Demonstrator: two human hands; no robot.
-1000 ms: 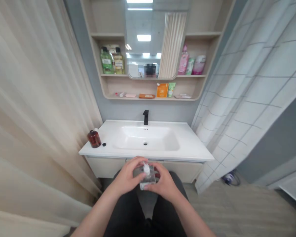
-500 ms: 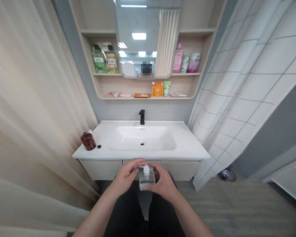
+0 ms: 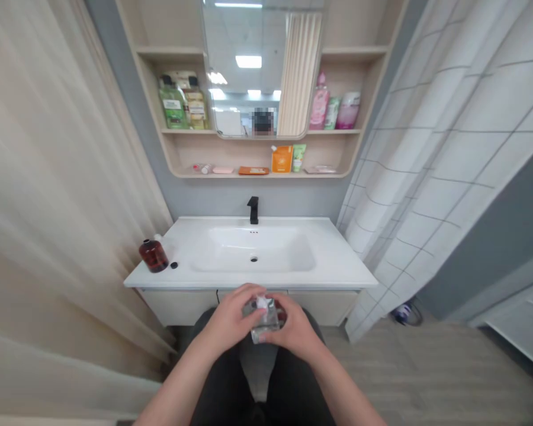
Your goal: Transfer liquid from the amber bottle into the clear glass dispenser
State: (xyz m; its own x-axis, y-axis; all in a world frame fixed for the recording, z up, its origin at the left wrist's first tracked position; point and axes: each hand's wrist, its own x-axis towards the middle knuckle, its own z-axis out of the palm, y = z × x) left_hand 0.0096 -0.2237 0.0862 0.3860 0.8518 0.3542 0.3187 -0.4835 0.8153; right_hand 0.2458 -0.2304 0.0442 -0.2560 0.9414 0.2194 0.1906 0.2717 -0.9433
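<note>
Head view (tilted down) toward hands

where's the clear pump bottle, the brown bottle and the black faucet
clear pump bottle (image 3: 269, 322): head view, on its clear body between the hands
brown bottle (image 3: 153, 257): head view, on its body, left of the basin
black faucet (image 3: 253, 210): head view, on its upright stem

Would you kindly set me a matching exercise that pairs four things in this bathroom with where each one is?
Things:
1. Clear bottle with a white top
2. Amber bottle
3. Orange packet
4. Black faucet

Places:
A. Standing on the lower shelf
B. Rising behind the basin
C. Held between the left hand and the right hand
D. On the counter left of the basin

Right pairs: 1-C, 2-D, 3-A, 4-B.
</note>
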